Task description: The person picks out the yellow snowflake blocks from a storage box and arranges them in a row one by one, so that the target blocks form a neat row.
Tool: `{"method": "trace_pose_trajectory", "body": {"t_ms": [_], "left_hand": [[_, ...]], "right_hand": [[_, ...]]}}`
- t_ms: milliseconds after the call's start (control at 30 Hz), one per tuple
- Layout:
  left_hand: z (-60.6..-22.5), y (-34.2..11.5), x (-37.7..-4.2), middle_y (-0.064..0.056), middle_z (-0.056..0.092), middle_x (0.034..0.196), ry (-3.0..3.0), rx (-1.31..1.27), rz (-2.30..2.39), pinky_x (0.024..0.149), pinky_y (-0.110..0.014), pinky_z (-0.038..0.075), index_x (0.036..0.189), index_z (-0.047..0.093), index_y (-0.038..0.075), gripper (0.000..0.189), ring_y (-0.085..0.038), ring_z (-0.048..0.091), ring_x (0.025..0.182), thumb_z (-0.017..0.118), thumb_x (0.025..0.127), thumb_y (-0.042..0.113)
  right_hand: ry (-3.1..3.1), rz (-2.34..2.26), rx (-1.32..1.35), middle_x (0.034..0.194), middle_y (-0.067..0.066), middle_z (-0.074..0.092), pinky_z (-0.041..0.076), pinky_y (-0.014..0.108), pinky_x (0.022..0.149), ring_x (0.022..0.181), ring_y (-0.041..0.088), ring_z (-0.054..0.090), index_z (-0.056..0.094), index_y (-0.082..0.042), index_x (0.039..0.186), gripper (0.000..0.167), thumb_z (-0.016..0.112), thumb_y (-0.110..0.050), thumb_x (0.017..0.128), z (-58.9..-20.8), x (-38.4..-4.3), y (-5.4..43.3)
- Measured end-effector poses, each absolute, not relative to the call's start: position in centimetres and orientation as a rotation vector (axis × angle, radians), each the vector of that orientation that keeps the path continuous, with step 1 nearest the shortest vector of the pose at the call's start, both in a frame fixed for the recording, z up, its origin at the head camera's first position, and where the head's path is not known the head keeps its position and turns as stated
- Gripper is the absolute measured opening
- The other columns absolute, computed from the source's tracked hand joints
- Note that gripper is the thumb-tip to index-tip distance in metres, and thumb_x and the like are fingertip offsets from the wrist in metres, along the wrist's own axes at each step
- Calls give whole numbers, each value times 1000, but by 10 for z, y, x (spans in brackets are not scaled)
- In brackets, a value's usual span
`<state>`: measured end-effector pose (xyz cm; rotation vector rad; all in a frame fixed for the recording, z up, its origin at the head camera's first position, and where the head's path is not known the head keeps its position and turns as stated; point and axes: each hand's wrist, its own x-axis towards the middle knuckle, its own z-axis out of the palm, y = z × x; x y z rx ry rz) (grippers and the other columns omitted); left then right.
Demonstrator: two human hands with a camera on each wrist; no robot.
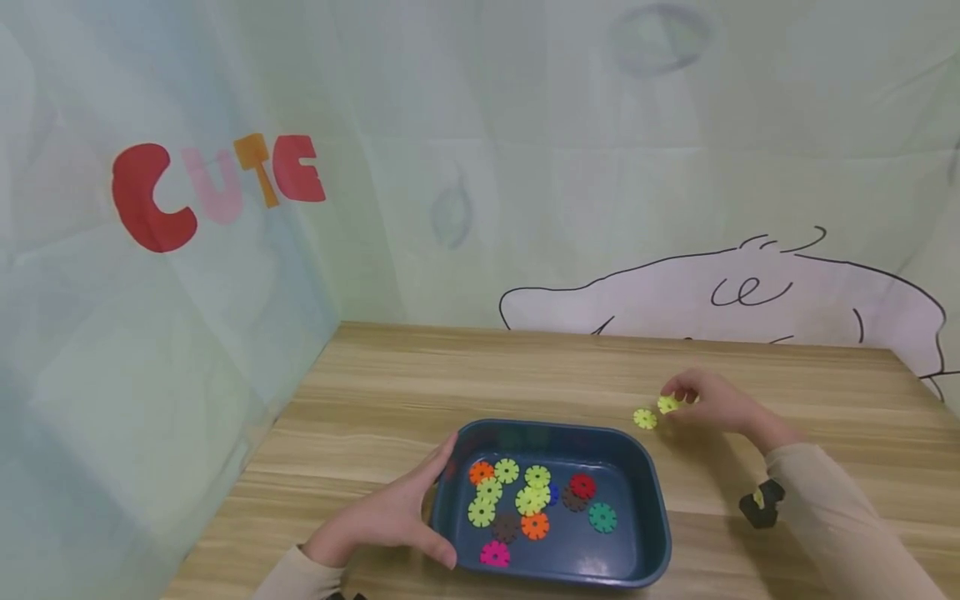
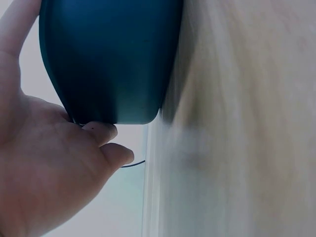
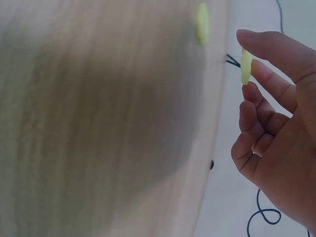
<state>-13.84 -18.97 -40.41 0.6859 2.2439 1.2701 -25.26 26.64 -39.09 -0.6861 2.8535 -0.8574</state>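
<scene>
A dark blue tray [image 1: 600,546] holds several notched plastic discs in yellow-green, orange, brown, red, green, blue and pink, such as the pink disc [image 1: 495,554]. My left hand [image 1: 393,512] grips the tray's left end, thumb at the near corner and fingers along the far side. In the left wrist view the tray's outer wall [image 2: 108,59] rises beside the palm. Beyond the tray's far right corner, my right hand [image 1: 712,404] pinches a yellow disc [image 3: 246,68] between thumb and fingertips, above the table. Another yellow disc [image 1: 645,418] lies on the wood just left of it.
The wood-grain table [image 1: 420,375] runs back to a pale printed cloth [image 1: 525,208]. A second cloth wall with the letters CUTE [image 1: 153,200] stands at the left. A small black object [image 1: 761,504] shows at the right wrist.
</scene>
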Motion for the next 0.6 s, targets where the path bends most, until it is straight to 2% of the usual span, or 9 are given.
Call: {"method": "trace_pose_trajectory", "body": {"t_ms": [333, 600], "left_hand": [[-405, -191, -139, -20, -4, 160, 2251, 684, 1261, 113, -62, 11, 155, -10, 15, 134, -41, 1, 145, 88, 66, 42], [-407, -191, -139, -18, -4, 161, 2234, 691, 1282, 113, -63, 10, 155, -10, 18, 134, -40, 0, 146, 88, 66, 42]], "right_hand": [[2784, -824, -550, 84, 2, 56, 42, 32, 68, 79, 19, 49, 67, -5, 96, 27, 79, -17, 75, -407, -257, 265], [2773, -789, -565, 81, 3, 56, 41, 32, 67, 78, 18, 48, 67, -2, 95, 25, 79, -14, 77, -407, -257, 264]]}}
